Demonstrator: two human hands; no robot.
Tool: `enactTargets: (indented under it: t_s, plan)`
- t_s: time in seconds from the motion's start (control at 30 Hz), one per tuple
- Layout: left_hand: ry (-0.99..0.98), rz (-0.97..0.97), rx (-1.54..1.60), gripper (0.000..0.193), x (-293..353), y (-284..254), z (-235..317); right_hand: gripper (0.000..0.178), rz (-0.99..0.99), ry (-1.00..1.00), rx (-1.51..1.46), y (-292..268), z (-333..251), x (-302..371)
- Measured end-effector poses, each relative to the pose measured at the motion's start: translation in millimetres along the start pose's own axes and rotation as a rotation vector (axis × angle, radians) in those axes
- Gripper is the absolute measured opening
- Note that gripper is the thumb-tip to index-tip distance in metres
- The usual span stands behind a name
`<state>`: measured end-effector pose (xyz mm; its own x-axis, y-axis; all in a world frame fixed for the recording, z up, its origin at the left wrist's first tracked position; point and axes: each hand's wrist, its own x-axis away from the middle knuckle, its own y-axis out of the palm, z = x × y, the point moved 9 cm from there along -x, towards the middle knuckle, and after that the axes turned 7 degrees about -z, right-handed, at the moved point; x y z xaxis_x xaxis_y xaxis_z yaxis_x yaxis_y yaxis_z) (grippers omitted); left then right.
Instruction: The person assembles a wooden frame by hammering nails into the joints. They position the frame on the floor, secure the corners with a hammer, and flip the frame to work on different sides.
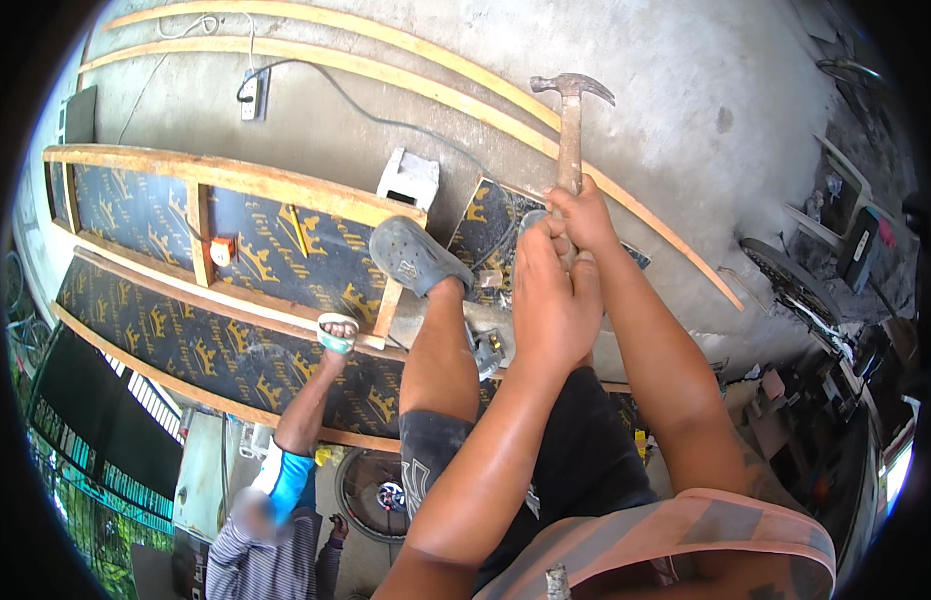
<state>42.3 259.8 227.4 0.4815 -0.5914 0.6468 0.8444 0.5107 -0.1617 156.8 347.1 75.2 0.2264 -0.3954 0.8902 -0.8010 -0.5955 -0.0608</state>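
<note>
A claw hammer [572, 130] with a worn wooden handle points away from me, its metal head up at the far end. My right hand [584, 215] is closed round the handle. Close against it, my left hand [556, 295] has its fingers pressed together by the handle's lower end; what they hold, if anything, is hidden. Below my hands lies a dark printed panel piece [483, 225]. To the left stands a wooden frame [226, 172] backed with dark, gold-printed board [136, 215]. On that board rest an orange tape measure [223, 250] and a yellow pencil [300, 230].
My foot in a grey clog [414, 255] is beside a concrete block [410, 178]. Long wood strips [406, 60] and a power strip [253, 95] with cables lie on the concrete. A co-worker [266, 545] is at lower left. A bicycle wheel [776, 275] lies right.
</note>
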Motion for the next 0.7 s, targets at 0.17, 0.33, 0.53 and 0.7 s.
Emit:
enactTargets:
  t_s: [0.17, 0.33, 0.53, 0.7]
  plan:
    - [-0.024, 0.033, 0.070, 0.039, 23.4, 16.9, -6.7, 0.032, -0.058, 0.067, 0.011, -37.4, 99.9, 8.9]
    - [-0.098, 0.016, 0.180, 0.035, 87.0, -7.0, -36.7, 0.041, -0.185, 0.265, 0.193, -52.6, 169.0, 66.8]
    - [-0.102, 0.084, 0.039, 0.046, 146.0, -14.9, -45.3, 0.043, -0.276, 0.318, 0.450, -98.4, 216.6, 104.6]
    - [-0.167, -0.097, -0.243, 0.050, 163.0, 22.8, -47.7, 0.049, -0.292, 0.343, 0.405, -107.7, 223.9, 112.9]
